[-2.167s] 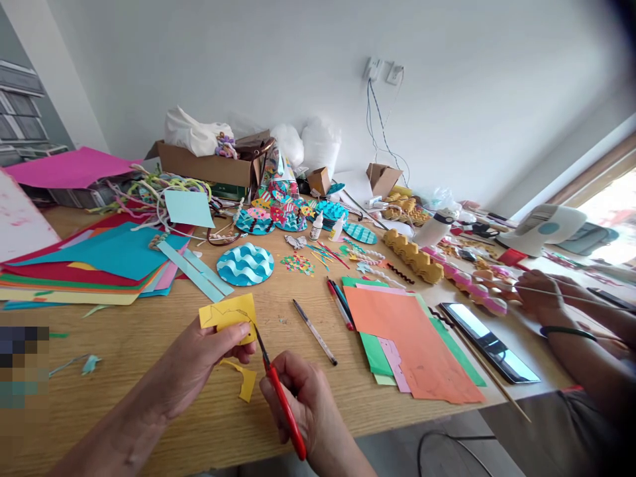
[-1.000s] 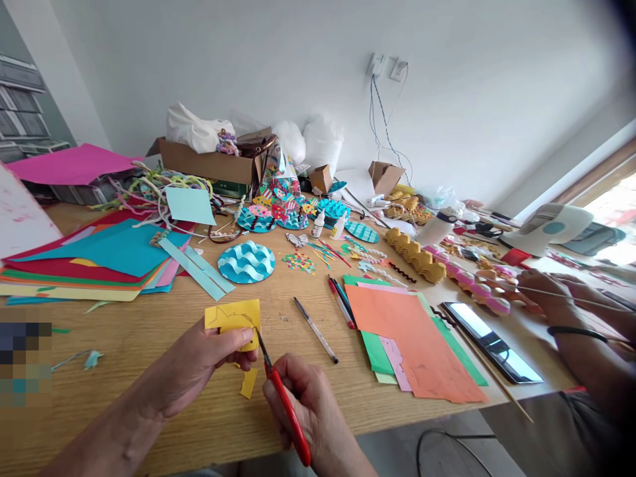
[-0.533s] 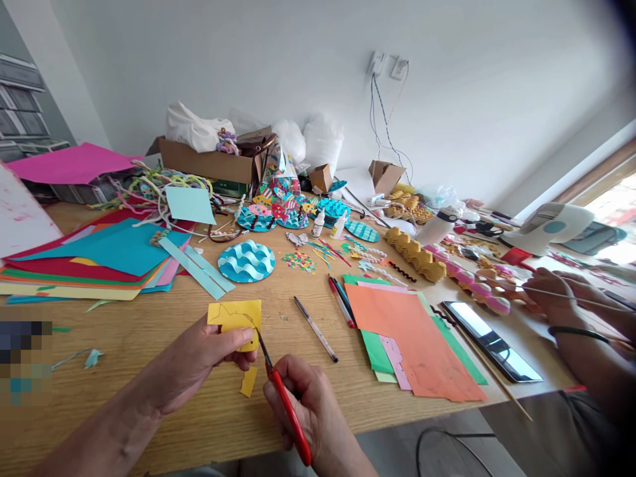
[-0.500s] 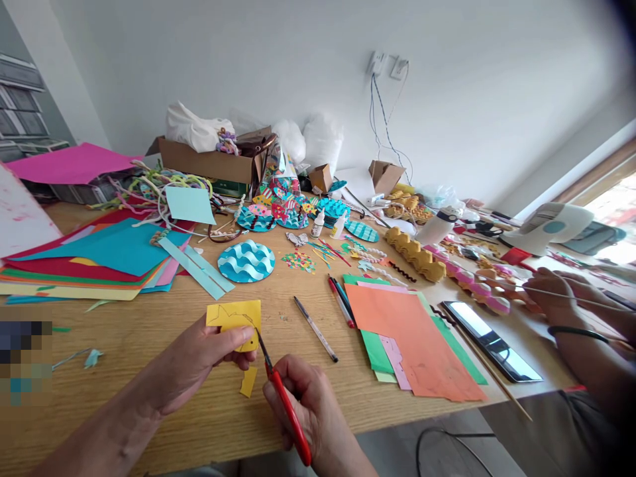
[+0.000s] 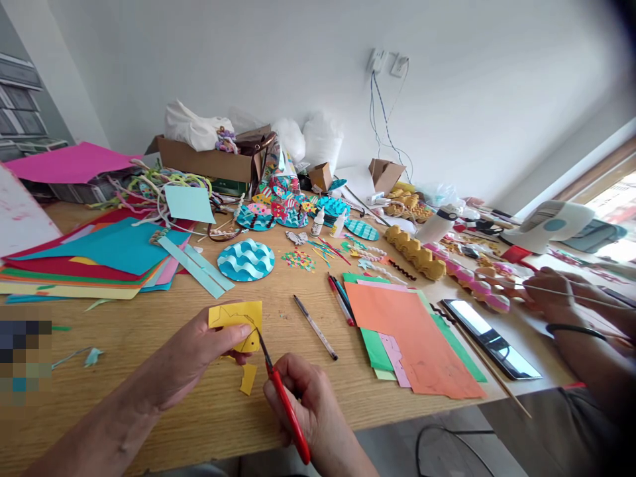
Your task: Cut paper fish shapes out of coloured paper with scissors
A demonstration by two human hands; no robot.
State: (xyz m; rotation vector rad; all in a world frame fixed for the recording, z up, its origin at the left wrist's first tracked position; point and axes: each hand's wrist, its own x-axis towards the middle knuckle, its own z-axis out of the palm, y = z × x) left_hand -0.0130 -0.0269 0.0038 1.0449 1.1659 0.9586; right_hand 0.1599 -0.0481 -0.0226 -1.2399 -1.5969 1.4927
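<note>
Yellow paper is pinched by the left hand in front of the wavy blue disc; red scissors are gripped by the right hand, right of that disc. Were the paper twisted, its drawn line might be overcut; blade opening is unclear.

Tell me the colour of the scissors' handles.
The scissors' handles are red, seen best in the current head view.

On the desk, an orange sheet is lying over green paper and pink paper. A clear pen is resting to its left. A blue wavy disc is lying near scattered confetti; two small bottles are standing behind. A white bag is sitting on a cardboard box.
</note>
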